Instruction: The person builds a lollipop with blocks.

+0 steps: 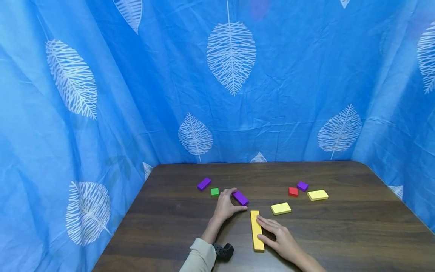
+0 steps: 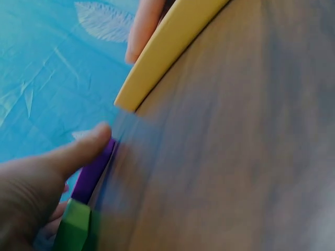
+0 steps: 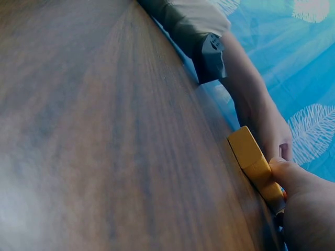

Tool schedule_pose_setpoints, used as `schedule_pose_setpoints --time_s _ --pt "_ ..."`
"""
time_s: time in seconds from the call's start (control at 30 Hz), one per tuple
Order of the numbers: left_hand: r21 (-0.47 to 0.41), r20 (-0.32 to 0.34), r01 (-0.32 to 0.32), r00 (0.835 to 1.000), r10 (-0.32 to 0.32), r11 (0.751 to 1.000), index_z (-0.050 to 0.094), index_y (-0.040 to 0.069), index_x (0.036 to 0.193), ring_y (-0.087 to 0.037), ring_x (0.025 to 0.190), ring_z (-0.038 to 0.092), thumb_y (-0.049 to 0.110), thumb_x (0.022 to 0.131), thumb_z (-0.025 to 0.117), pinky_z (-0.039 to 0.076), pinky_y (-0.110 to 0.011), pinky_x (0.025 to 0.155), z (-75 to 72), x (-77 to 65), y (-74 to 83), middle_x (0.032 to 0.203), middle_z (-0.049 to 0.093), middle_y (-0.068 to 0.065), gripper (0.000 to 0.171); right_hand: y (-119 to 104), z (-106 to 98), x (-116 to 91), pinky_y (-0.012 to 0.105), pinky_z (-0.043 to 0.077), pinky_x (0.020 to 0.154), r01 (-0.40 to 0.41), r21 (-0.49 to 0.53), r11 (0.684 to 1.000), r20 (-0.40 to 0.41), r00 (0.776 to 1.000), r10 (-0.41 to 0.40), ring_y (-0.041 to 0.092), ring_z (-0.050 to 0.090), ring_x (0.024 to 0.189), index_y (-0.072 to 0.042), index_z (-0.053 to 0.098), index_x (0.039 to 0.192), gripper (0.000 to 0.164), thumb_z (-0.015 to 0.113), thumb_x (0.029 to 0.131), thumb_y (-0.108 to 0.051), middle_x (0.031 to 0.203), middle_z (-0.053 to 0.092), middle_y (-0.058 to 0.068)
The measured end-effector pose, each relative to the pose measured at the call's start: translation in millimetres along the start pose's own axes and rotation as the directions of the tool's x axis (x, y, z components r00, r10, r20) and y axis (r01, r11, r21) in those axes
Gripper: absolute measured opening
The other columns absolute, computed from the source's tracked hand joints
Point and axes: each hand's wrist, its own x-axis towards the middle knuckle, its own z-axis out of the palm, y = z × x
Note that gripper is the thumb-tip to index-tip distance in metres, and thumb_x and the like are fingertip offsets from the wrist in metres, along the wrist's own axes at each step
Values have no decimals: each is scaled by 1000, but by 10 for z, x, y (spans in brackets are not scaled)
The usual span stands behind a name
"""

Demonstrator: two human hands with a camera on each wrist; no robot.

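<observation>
Blue leaf-printed cloth (image 1: pixel 272 98) hangs behind my wood-grain table (image 1: pixel 153 226). My right hand (image 1: pixel 280 241) lays its extended fingers and thumb along the right side of the yellow row of blocks (image 1: pixel 257 238), apparently steadying it. Beyond the row, my left hand (image 1: pixel 225 206) is spread about the nearest purple block (image 1: pixel 241 198); whether it pinches, I cannot tell. I judge the step as collecting that block; it calls for a secure thumb-and-finger grip without nudging the row.

Brn tbl (image 1: pixel 159 219), prob. wood — blue curtain (image 1: pixel 285 75) bhd
</observation>
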Motion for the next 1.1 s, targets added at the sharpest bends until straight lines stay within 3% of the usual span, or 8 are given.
schedule_pose_setpoints --time_s 0.17,0.33,0.5,0.63,0.8,0.97,1.1 --pt "-34 157 -25 987 30 999 41 5 138 -29 119 44 43 65 81 39 -41 97 -64 43 -67 131 49 -13 91 -1 3 -2 15 36 95 10 -17 1000 5 1000 -9 23 57 108 -5 63 118 44 73 79 -23 124 58 4" --pt "-64 259 -62 963 76 996 39 7 140 -28 124 39 37 72 78 34 -40 102 -97 75 -131 138 44 -10 84 0 6 -10 17 38 94 8 -30 1000 11 1000 -7 22 57 109 -5 64 118 44 73 79 -24 125 58 3" --pt "-104 227 -93 967 115 990 50 6 132 -28 120 44 26 79 74 35 -39 100 -103 104 -149 132 51 -9 61 8 7 -4 9 27 98 16 -4 1000 -9 1000 -16 24 57 108 -4 64 118 45 74 78 -22 124 58 5" --pt "-144 179 -62 980 88 988 59 7 124 -28 115 48 14 81 72 38 -39 97 -101 115 -152 125 57 -9 46 13 5 -1 9 26 98 16 5 1000 -9 1000 -16 25 57 108 -4 63 118 45 73 79 -22 124 58 5" --pt "-154 125 -38 991 57 987 65 9 115 -25 107 55 12 80 72 45 -34 88 -88 104 -157 116 62 -8 35 10 9 -4 10 27 98 31 7 1000 -14 999 -31 26 57 107 -4 63 118 45 74 78 -22 124 59 5" --pt "-149 73 -51 995 62 988 69 10 106 -19 97 58 17 77 75 47 -29 81 -68 82 -143 104 66 -4 30 4 11 -3 17 36 95 36 -7 999 -20 999 -36 26 58 107 -4 64 117 44 74 78 -21 123 59 5" --pt "-149 74 -68 994 80 986 70 12 101 -14 91 58 23 75 78 46 -26 78 -41 56 -113 98 67 0 29 -5 -2 4 31 46 88 16 -14 1000 -11 1000 -16 25 58 107 -4 63 118 44 73 79 -22 124 59 5"
